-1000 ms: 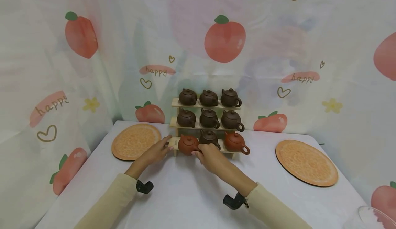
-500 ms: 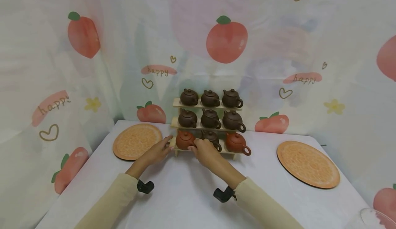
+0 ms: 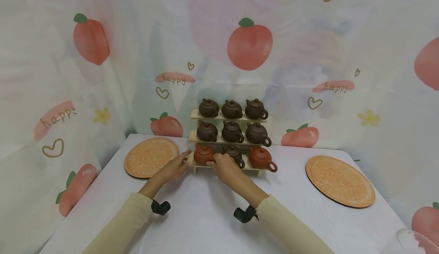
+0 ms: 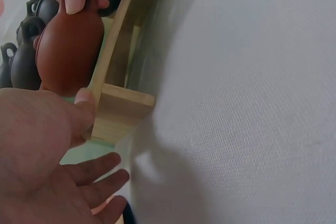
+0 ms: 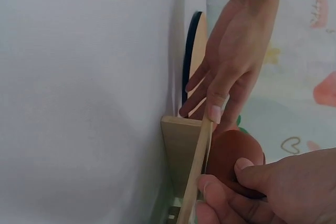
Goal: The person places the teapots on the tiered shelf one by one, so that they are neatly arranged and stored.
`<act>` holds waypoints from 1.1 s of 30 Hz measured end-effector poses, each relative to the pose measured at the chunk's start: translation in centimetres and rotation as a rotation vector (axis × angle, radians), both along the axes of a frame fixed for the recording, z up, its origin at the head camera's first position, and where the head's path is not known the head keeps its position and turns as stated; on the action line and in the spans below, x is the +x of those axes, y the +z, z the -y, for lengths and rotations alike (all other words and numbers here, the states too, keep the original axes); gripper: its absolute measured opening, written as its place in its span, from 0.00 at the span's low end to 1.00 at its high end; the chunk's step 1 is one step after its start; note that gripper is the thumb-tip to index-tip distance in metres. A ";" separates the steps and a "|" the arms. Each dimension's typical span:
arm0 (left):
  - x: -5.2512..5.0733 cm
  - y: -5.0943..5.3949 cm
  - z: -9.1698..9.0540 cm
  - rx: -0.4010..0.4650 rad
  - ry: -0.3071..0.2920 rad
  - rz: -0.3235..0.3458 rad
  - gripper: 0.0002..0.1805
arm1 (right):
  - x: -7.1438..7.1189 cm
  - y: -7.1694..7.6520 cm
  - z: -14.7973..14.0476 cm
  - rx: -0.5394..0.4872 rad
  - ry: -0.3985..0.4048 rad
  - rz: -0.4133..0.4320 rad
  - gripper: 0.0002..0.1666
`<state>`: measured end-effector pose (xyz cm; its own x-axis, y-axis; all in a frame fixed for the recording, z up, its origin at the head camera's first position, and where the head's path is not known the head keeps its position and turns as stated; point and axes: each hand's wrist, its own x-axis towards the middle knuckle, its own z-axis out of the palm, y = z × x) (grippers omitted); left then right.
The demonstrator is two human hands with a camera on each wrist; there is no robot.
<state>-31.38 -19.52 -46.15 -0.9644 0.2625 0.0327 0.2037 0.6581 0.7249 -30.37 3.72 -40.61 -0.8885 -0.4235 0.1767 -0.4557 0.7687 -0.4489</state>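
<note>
In the head view a reddish-brown teapot (image 3: 204,155) sits at the left end of the bottom step of a wooden tiered rack (image 3: 193,135). My right hand (image 3: 226,168) pinches its handle; the right wrist view shows thumb and fingers on the teapot (image 5: 231,150). My left hand (image 3: 171,167) holds the left end of that step. In the left wrist view its thumb (image 4: 83,111) presses the board's edge beside the teapot, while other fingers spread loosely below; its index finger is mostly hidden. A dark brown teapot (image 3: 234,152) stands partly behind my right hand, and another reddish teapot (image 3: 260,158) stands at the right end.
Several dark brown teapots, such as one teapot (image 3: 255,109), fill the upper two steps. Round orange mats (image 3: 151,158) lie at left and right on the white table (image 3: 192,216). A transparent rim (image 3: 413,238) shows at the lower right corner. Printed cloth hangs behind.
My right hand has moved the reddish teapot back and slightly left on the bottom step, chiefly in the first half second. The left hand has stayed at the rack's end.
</note>
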 end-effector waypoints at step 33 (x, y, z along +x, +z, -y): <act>0.8 -0.3 0.5 -0.085 0.094 -0.100 0.37 | 2.4 -2.2 -7.8 0.074 -0.040 0.086 0.14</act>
